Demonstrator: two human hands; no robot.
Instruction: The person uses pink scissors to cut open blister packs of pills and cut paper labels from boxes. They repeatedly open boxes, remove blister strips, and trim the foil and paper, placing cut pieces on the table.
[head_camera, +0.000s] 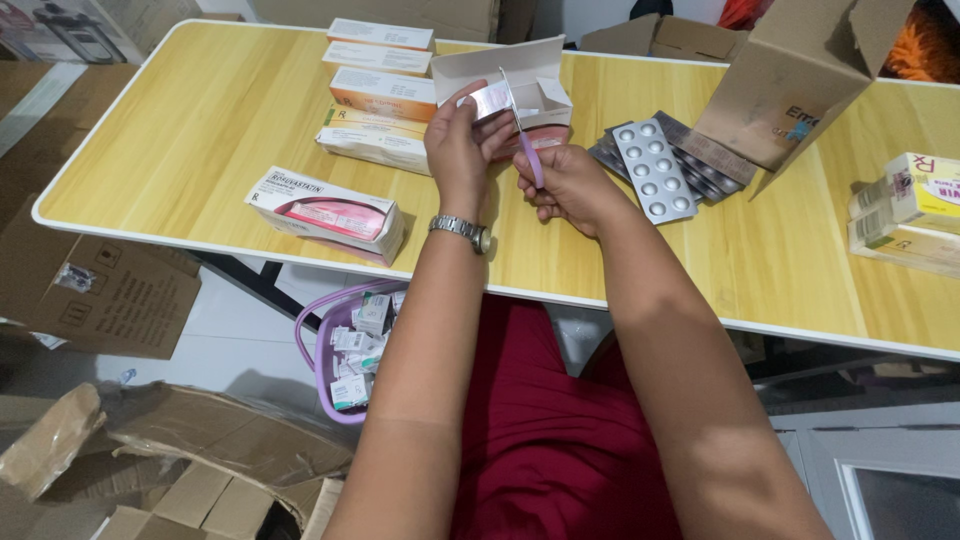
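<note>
My left hand (458, 150) holds up a silvery blister strip (490, 100) between thumb and fingers, above the table's near half. My right hand (568, 183) grips scissors with purple handles (531, 160); their blades (512, 98) point up and meet the strip's edge. A watch sits on my left wrist. Just behind the hands stands an open white carton (520, 70) with pink inside.
On the wooden table (200, 130): a pink-and-white medicine box (330, 215) at the left front, stacked boxes (380, 110) behind, loose blister packs (655, 168), a tipped brown carton (790, 75), yellow boxes (910, 210) at right. A purple basket (350, 350) of small packs stands below, among flattened cardboard (150, 460).
</note>
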